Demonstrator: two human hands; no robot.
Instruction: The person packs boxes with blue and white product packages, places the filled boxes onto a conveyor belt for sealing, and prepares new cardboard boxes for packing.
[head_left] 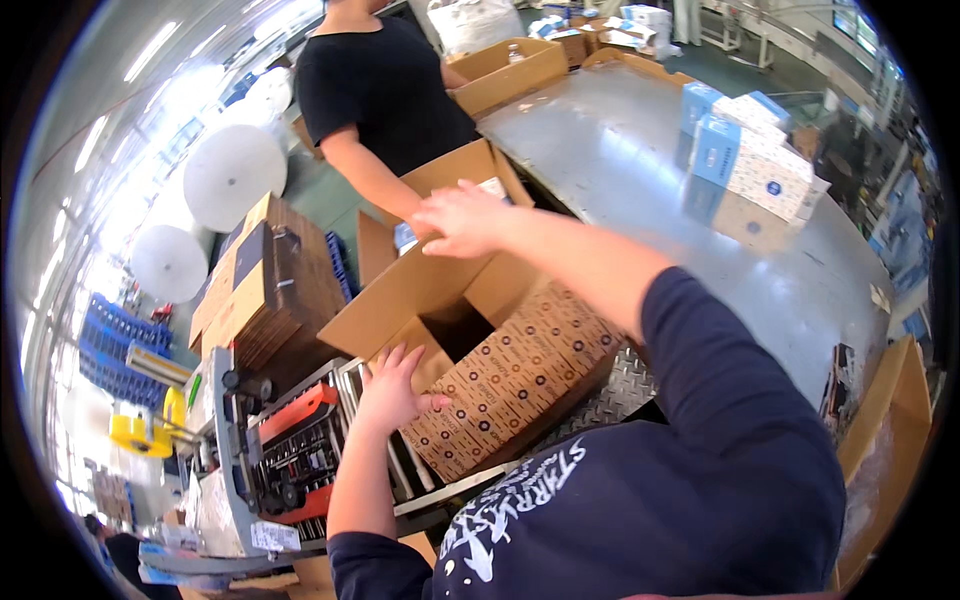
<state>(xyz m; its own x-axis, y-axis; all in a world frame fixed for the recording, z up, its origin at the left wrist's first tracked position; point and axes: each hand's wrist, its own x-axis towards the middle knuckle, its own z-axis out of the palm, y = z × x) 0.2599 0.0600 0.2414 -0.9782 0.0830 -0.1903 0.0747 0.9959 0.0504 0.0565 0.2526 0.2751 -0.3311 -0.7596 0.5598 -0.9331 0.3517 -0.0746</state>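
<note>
An open cardboard box (515,385) with printed brown sides stands right in front of me, its flaps up and its inside mostly dark. My left hand (392,392) rests on the box's left end with fingers spread, and nothing shows in its grasp. Stretched out over the far flap, my right hand (462,222) has its fingers extended beside a co-worker's hand (410,212). Whether those two hands touch, I cannot tell. Beyond that flap is a second open carton (445,168) with blue-and-white packs inside, partly covered by hands.
A metal table (600,130) at the right bears several blue-and-white packs (755,165). The co-worker (390,95) stands at the far side. Stacked flat cardboard (265,290) is on the left, near a taping machine (300,430) with red parts. Another carton (885,450) sits far right.
</note>
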